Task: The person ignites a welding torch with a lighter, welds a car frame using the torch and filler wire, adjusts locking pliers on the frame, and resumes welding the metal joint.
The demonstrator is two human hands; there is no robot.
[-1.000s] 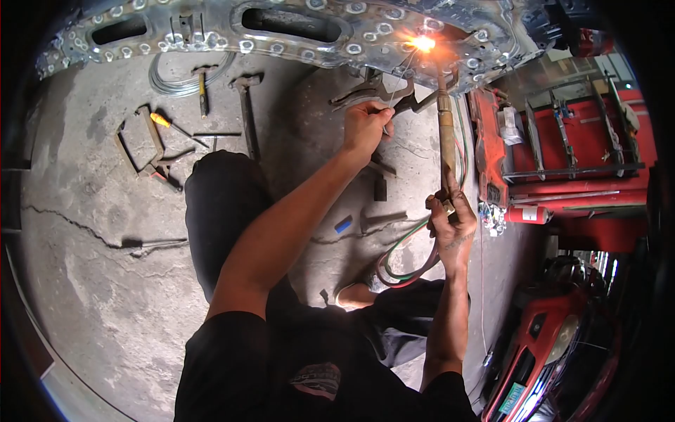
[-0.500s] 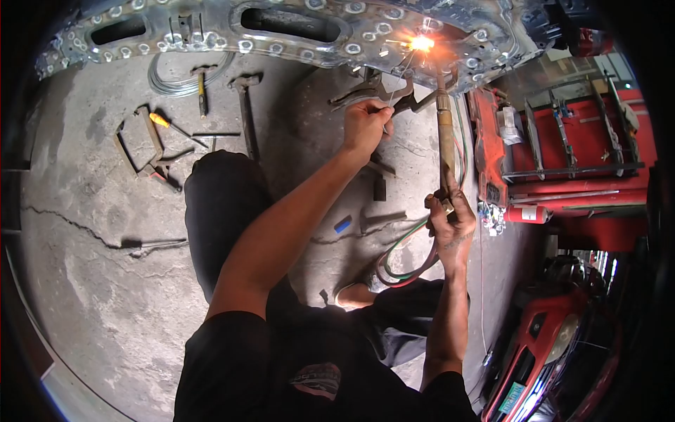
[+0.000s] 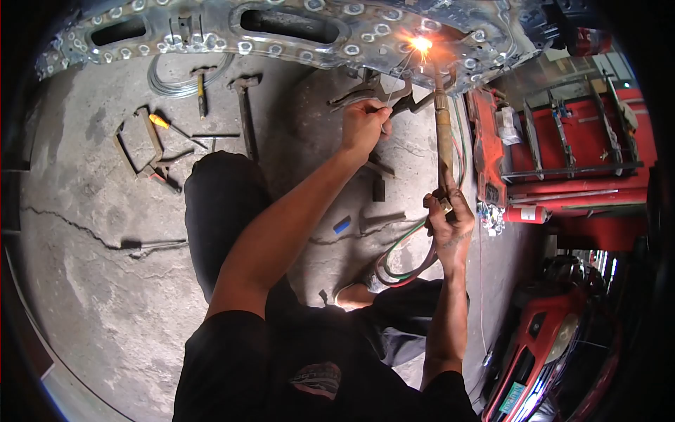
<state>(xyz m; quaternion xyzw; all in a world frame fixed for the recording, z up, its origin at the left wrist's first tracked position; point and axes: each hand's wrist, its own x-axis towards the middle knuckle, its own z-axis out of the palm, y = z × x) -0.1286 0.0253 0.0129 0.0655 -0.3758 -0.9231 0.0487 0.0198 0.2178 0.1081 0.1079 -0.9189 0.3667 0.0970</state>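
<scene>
My right hand (image 3: 452,219) is wrapped round the lower end of a brass-coloured gas welding torch (image 3: 444,137), which points up at a metal car panel (image 3: 411,21). At the torch tip a bright orange glow throws sparks against the panel. Between the pinched fingers of my left hand (image 3: 364,130) is a thin welding rod (image 3: 401,76), its far end reaching toward the glow. Locking pliers (image 3: 357,96) show just behind my left hand, near the panel's lower edge. Green and red hoses (image 3: 387,264) loop below my right hand.
On the concrete floor to the left lie two hammers (image 3: 246,119), a screwdriver (image 3: 160,121), a clamp (image 3: 153,137) and a wire coil (image 3: 158,84). A red rack (image 3: 583,186) with a fire extinguisher (image 3: 527,214) stands at right, above a red car (image 3: 545,344).
My left hand has shifted very slightly left with the rod. The torch leans marginally further left, and the sparks at its tip have changed shape.
</scene>
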